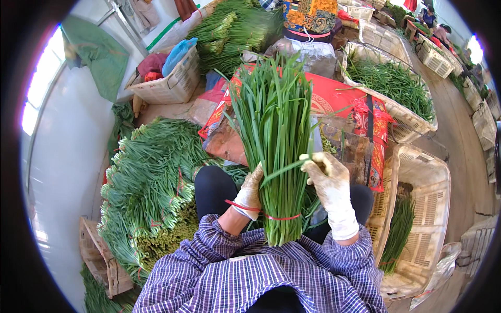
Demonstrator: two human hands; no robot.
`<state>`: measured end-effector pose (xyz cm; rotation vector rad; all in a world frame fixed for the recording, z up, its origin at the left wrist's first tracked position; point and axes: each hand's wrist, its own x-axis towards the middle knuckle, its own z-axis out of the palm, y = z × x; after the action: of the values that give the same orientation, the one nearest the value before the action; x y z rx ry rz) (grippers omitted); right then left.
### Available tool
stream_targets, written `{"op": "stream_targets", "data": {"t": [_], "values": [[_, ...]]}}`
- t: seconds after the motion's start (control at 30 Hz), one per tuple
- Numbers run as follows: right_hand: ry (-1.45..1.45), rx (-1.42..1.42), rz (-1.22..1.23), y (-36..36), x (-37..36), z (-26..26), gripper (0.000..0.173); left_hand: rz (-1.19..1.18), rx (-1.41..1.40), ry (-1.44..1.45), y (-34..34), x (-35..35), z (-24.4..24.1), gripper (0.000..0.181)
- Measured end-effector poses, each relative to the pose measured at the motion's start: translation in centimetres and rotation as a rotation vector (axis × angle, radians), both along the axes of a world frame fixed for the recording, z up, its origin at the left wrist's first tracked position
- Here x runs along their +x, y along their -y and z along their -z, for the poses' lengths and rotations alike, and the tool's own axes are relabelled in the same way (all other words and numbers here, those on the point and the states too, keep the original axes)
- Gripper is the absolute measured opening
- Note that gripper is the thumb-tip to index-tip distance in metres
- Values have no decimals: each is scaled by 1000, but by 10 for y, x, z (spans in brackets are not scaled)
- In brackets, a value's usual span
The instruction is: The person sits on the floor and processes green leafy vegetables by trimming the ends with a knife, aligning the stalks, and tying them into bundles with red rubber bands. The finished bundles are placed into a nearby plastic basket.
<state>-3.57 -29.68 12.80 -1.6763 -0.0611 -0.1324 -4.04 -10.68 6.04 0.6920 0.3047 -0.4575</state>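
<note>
A thick bundle of green Chinese chives (274, 117) stands upright before my chest, its cut ends down, with a red band (282, 217) around the lower stalks. My left hand (250, 189), in a soiled white glove, grips the bundle's left side; its fingers are partly hidden behind the stalks. A red tie lies about that wrist. On the bundle's right side, my right hand (327, 176), gloved too, pinches a single chive leaf (285, 172) that runs slantwise across the front of the bundle between thumb and fingers.
A large heap of banded chives (152, 187) lies at my left. To my right stands a plastic crate (424, 211) holding one bundle; another crate (409, 129) of loose greens is beyond it. A red cloth-covered surface (332, 94) lies ahead. A person (311, 19) is at the top; others work farther right.
</note>
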Motion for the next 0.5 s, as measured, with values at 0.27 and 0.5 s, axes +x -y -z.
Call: {"op": "stream_targets", "data": {"t": [0.27, 0.5], "values": [[445, 162, 284, 2, -49, -8, 23, -66, -73, -89, -1, 5, 8, 63], [590, 181, 309, 9, -73, -30, 44, 4, -347, -102, -10, 21, 17, 70]]}}
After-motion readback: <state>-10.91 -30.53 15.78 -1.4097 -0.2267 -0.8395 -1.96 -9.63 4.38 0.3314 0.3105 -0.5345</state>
